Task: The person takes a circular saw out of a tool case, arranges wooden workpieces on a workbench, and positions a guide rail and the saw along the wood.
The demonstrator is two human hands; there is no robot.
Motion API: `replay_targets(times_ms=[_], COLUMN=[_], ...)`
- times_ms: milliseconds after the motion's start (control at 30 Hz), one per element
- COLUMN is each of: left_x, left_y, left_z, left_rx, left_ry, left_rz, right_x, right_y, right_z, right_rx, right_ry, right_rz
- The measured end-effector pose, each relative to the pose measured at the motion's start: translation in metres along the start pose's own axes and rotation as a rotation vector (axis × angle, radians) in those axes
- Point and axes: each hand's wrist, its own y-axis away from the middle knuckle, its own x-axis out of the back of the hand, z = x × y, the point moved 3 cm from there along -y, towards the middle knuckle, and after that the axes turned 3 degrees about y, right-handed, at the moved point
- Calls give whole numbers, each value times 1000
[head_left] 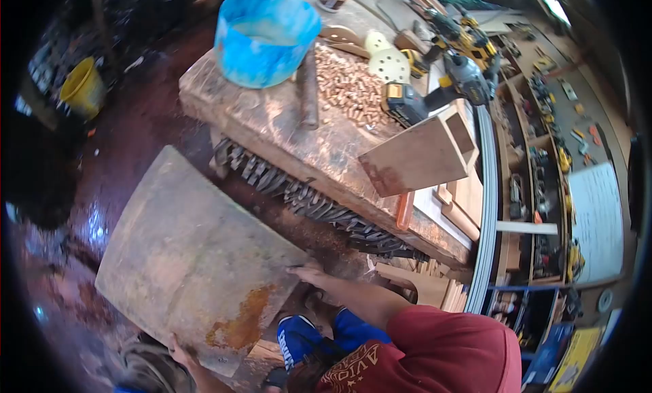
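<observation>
A large, worn grey-brown board [193, 250] with a rusty orange stain near its lower corner spans the space in front of my body. My right hand [309, 272] grips its right edge, with the fingers partly hidden. At the lower edge, my left hand [180, 355] is closed on the same board, its thumb side showing on the face. The board is held tilted off the floor, beside the workbench [272, 131].
On the bench are a blue bucket [266, 50], a heap of wooden dowels [348, 87], a wooden box [418, 155] and cordless drills [468, 77]. Bundled dark metal pieces [292, 189] hang under its edge. A yellow bucket [83, 87] stands left; tool shelves [536, 189] stand right.
</observation>
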Motion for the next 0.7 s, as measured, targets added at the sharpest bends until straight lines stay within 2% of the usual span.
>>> replay_targets(times_ms=[33, 100, 133, 233, 267, 333, 400, 433, 467, 500, 533, 567, 600, 633, 667, 700], left_x=[-4, -16, -24, -31, -33, -40, -34, -37, -70, -83, -112, -142, -179, -213, -235, -257], left_y=[-14, -29, -12, -56, -49, -62, -85, -65, 52, 35, 67, 105, 214, 325, 433, 496], left_z=[10, 32, 64, 68, 81, 78, 61, 69, 129, 105, 104, 103, 155, 197, 253, 272], left_rx=[24, -74, 5, -56, 15, -43, -145, -121, -40, -82, -479, -841, -812, -735, -797, -888], left_ry=[0, 49, -32, 91, -9, -163, -574, -933, -1188, -1230, -929, -673, -532, -364, -357, -273], left_rz=[-32, -88, -79, -108, -123, -136, -58, 94, 227, 206, 157, 9, -336, -551, -743, -937], right_x=[-11, -25, -27, 10, 10, 2, 42, 65, 72, 79, 82, 88, 113, 134, 187, 218], right_y=[-27, -60, -64, -20, -17, -76, 16, 68, 100, 127, 147, 175, 226, 274, 344, 369], right_z=[-13, -42, -63, -155, -169, -156, -171, -182, -175, -164, -150, -138, -136, -128, -140, -129], right_rx=[113, 297, 374, 413, 420, 399, 482, 523, 540, 556, 560, 640, 763, 712, 715, 806], right_ry=[29, 1, -57, -174, -187, -21, -73, -98, -93, -31, -35, 51, -54, -367, -440, -552], right_rz=[72, 216, 281, 373, 389, 146, 165, 173, 168, 95, -25, -80, -267, -437, -475, -357])
